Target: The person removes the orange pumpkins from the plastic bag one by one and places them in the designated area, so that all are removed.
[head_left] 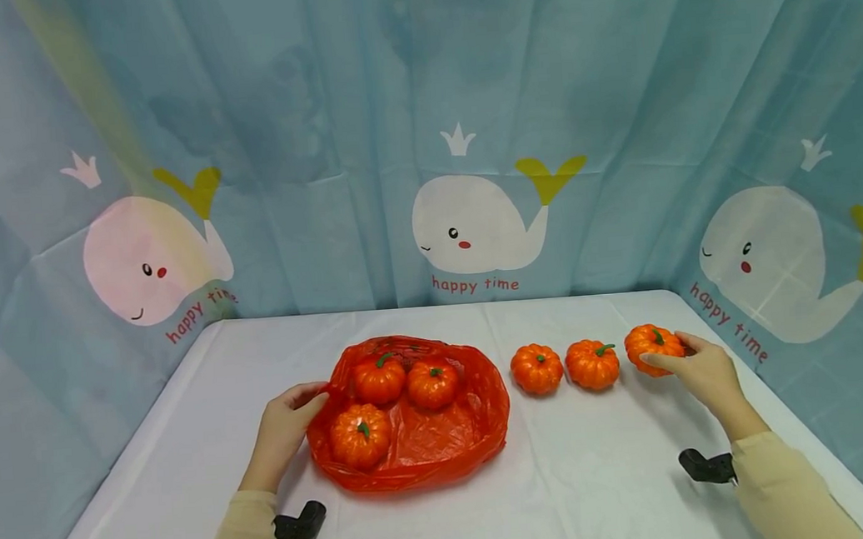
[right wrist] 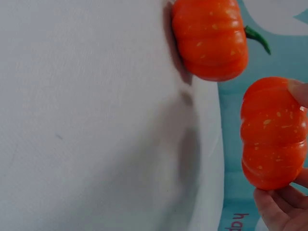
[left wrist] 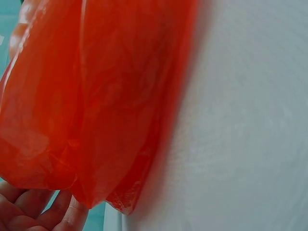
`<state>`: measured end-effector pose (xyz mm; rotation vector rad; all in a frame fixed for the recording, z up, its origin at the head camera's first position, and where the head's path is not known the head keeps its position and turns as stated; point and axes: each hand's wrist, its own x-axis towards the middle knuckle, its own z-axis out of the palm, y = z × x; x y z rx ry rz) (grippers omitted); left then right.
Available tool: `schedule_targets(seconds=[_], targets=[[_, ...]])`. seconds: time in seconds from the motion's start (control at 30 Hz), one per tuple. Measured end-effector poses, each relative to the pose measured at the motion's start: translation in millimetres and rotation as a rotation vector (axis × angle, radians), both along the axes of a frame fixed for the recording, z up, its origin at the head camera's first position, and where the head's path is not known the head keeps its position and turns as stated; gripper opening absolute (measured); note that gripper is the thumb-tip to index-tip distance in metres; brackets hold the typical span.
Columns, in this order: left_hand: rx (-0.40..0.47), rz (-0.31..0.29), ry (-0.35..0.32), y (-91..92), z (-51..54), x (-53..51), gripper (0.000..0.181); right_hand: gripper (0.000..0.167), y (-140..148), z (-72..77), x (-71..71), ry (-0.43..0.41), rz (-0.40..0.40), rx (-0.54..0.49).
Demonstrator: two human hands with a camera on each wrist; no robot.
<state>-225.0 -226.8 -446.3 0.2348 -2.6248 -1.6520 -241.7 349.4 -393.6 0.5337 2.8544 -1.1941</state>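
My left hand (head_left: 285, 426) pinches the left rim of an open red plastic bag (head_left: 439, 444), and in the left wrist view the bag's side (left wrist: 120, 96) covers part of the fingers. Inside the bag lie three small orange pumpkins, one at the front left (head_left: 357, 450), one at the back left (head_left: 378, 382) and one at the back right (head_left: 433, 385). At the right, my right hand (head_left: 713, 375) holds another orange pumpkin (head_left: 649, 344) between thumb and fingers. That pumpkin (right wrist: 273, 134) appears raised off the table, with a shadow below it.
Two more pumpkins stand in a row between bag and right hand: one nearer the bag (head_left: 536, 369), one with a green stem (head_left: 592, 367). A white cloth (head_left: 567, 494) covers the table. Behind hangs a blue curtain (head_left: 369, 240) with whale prints.
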Motion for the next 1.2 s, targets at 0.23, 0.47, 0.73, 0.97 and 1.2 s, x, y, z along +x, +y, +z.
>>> schedule_targets(seconds=[0.23,0.47,0.73,0.97,1.2], targets=[[0.004,0.0,-0.001,-1.2,-1.3,-0.3,0.041,0.102,7.4,-10.4,-9.1,-0.02,-0.015,0.03],[-0.006,0.001,0.0,-0.7,-2.2,-1.3,0.041,0.1,8.3,-15.7,-12.4,-0.038,-0.028,0.028],[-0.007,-0.002,-0.001,-0.3,-1.6,-2.2,0.04,0.101,9.2,-20.0,-15.9,-0.059,-0.048,0.025],[-0.013,-0.002,0.005,-0.2,-1.0,-0.9,0.04,0.1,9.5,-24.1,-18.7,-0.064,-0.057,0.019],[-0.001,0.003,0.011,0.5,-0.2,0.4,0.04,0.097,6.1,-26.5,-18.6,-0.055,-0.067,0.003]])
